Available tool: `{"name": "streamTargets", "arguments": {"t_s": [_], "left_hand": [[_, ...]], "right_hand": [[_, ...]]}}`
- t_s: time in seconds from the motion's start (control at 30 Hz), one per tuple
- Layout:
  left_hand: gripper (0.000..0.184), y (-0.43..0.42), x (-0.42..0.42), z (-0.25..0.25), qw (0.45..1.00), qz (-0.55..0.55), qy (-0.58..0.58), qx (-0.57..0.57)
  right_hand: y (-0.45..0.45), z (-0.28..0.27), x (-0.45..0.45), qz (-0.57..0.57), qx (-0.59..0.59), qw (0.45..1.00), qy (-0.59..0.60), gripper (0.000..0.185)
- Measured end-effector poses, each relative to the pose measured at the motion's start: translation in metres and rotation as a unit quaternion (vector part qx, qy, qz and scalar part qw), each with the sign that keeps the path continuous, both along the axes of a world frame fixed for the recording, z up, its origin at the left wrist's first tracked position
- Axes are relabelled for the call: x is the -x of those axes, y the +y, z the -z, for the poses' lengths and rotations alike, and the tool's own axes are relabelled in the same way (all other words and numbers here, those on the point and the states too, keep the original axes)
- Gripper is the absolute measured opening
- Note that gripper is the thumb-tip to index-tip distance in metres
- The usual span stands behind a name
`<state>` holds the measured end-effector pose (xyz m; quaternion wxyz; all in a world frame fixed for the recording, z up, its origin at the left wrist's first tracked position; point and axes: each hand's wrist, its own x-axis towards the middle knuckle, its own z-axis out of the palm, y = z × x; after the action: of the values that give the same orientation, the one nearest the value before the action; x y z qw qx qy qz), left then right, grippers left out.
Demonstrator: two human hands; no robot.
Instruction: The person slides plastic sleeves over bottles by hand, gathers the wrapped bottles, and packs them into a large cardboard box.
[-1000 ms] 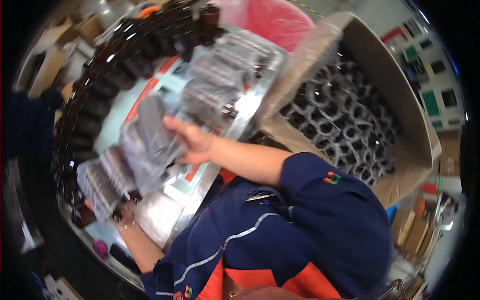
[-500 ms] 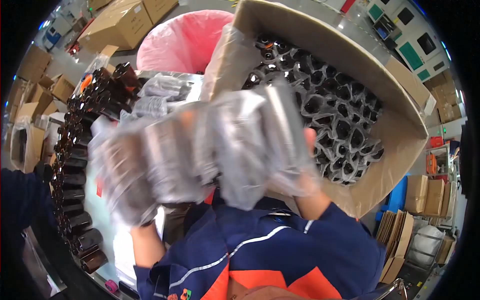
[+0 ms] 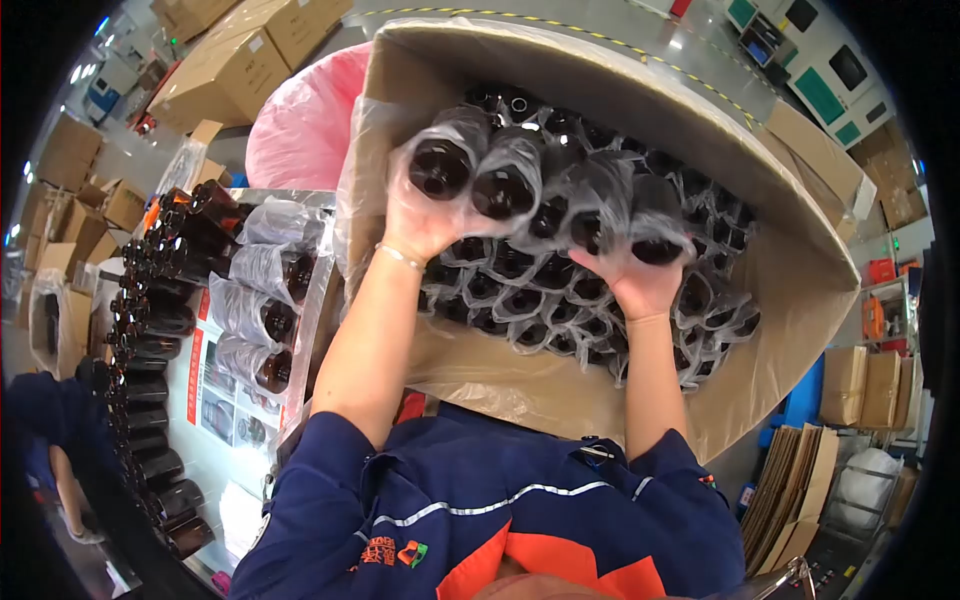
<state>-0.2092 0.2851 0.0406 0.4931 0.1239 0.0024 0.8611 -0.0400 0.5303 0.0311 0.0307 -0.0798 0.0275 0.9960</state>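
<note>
Over the large lined carton (image 3: 790, 290) I hold a row of several dark brown bottles (image 3: 503, 192) in clear plastic sleeves. Their dark round ends face me. My left hand (image 3: 425, 222) is closed around the left end of the row, with its fingers partly hidden behind the sleeves. Gripping the right end, below the last bottle (image 3: 657, 240), is my right hand (image 3: 640, 285). Beneath and around the row, many sleeved bottles (image 3: 520, 300) fill the carton in packed rows. Whether the held row touches them, I cannot tell.
Left of the carton, a table (image 3: 215, 490) carries more sleeved bottles (image 3: 250, 320) and a long stack of bare brown bottles (image 3: 150, 350). Behind it stands a pink-lined bin (image 3: 300, 130). Flattened cardboard (image 3: 790, 490) leans at the right. Another person's arm (image 3: 68, 490) shows at far left.
Both hands have carried the row of sleeved bottles forward and to the right, from near my chest to over the carton. The bottles have turned so their ends face me.
</note>
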Motion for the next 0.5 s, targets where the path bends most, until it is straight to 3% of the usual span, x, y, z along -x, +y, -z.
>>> {"name": "streamTargets", "arguments": {"t_s": [0.03,0.1,0.17,0.2,0.23,0.33,0.4,0.5], "left_hand": [[0.092,-0.007,-0.006,0.001,0.987,-0.056,0.050,0.143],[0.094,-0.027,-0.031,0.011,0.979,-0.094,-0.051,0.172],[0.089,-0.057,-0.068,0.015,0.959,-0.150,-0.036,0.237],[0.087,-0.074,-0.084,0.017,0.957,-0.146,-0.024,0.249],[0.085,-0.093,-0.099,0.019,0.955,-0.141,-0.013,0.262],[0.073,-0.142,-0.137,0.031,0.936,-0.169,-0.021,0.309],[0.070,-0.162,-0.154,0.035,0.929,-0.190,-0.025,0.318],[0.064,-0.176,-0.176,0.031,0.905,-0.225,-0.010,0.362]], "right_hand": [[0.007,0.016,0.002,-0.024,-0.096,0.993,0.058,0.086],[0.025,0.024,-0.004,-0.094,-0.300,0.949,0.020,0.090],[0.033,0.004,-0.028,-0.128,-0.434,0.884,-0.119,0.081],[0.032,-0.018,-0.038,-0.117,-0.547,0.807,-0.190,0.073],[0.038,-0.029,-0.043,-0.069,-0.632,0.727,-0.260,0.067],[0.109,-0.009,-0.041,0.167,-0.725,0.572,-0.346,0.063],[0.115,-0.001,-0.016,0.189,-0.740,0.556,-0.328,0.064],[0.089,0.008,0.019,-0.005,-0.845,0.511,-0.158,0.052]]}}
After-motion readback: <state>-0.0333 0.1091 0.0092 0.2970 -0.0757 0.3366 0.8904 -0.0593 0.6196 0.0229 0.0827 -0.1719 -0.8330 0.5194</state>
